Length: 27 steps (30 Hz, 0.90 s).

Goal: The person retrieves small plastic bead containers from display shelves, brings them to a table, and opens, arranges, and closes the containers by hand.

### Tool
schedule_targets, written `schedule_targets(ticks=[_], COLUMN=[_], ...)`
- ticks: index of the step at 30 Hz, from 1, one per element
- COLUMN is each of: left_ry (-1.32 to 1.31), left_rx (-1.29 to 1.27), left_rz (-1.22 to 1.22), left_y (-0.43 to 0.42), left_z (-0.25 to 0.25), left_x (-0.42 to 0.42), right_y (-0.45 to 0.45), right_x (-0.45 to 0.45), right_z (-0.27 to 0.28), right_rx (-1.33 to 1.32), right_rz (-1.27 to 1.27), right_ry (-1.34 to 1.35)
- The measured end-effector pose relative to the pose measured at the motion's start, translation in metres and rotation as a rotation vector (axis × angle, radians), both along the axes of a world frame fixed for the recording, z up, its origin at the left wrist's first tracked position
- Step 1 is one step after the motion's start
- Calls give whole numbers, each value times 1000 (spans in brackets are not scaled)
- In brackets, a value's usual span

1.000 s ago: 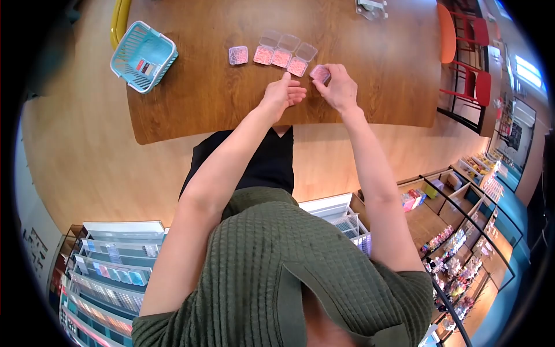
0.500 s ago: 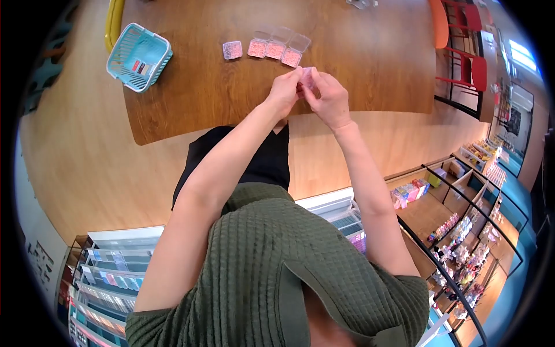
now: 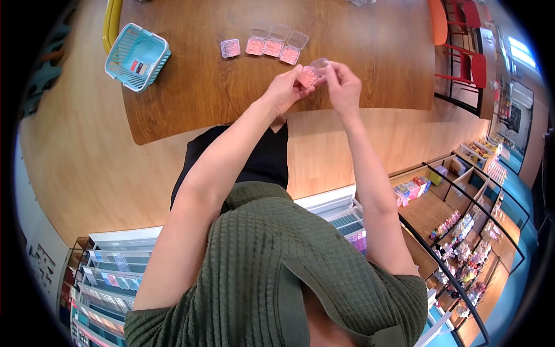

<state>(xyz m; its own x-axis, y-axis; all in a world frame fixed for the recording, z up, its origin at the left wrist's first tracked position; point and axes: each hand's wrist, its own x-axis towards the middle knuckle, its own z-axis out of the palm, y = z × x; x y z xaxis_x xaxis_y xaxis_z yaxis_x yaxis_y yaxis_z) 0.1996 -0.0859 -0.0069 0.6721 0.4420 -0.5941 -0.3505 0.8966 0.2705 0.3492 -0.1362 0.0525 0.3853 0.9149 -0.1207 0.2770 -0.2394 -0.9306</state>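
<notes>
While both bare hands meet over the near edge of the brown wood-grain table (image 3: 370, 87), a small square clear plastic box filled with pink pieces (image 3: 307, 77) sits up between them, off the tabletop; left hand (image 3: 283, 91) grips the box body, thumb along one side, fingers curled under; right hand (image 3: 344, 87) has thumb and fingers pinched together at its clear plastic lid (image 3: 319, 63), which stands swung away from the body. Contents read as a pale coral-pink mass filling most of the square; individual pieces too small to make out; walls see-through, corners look rounded.

Just beyond the hands, three matching clear square boxes of pink pieces (image 3: 272, 48) stand in a slightly curved row, side by side, lids tipped back on the far side; left of that row, apart from it, one square clear box with a greyish-pink cast (image 3: 230, 48), lid looks down; further left, near the table edge, a light-blue slatted plastic basket with a white rim (image 3: 159, 43), dark-and-white labelled item (image 3: 139, 67) inside.
</notes>
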Motion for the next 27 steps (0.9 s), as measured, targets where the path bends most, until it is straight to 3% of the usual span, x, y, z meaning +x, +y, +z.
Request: schedule_targets(ticks=[1, 5, 14, 18, 22, 25, 27], left_ry=[-41, -49, 167, 492, 1051, 1355, 1482], left_rx=[6, -4, -74, 365, 1012, 1166, 1455], left_rz=[-29, -37, -104, -303, -25, 46, 67], left_y=[2, 3, 6, 1, 11, 34, 54], left_z=[-1, -4, -13, -16, 3, 10, 3], left_x=[-1, 2, 9, -20, -69, -105, -122], right_y=[5, 12, 32, 46, 57, 55, 46], right_x=[4, 28, 46, 61, 62, 56, 49], right_z=[0, -16, -35, -52, -64, -60, -53], right_rx=[-55, -321, -227, -234, -231, -187, -192], right_rz=[-123, -259, -155, -132, -84, -148, -216], right_ry=[252, 634, 410, 374, 391, 442, 252])
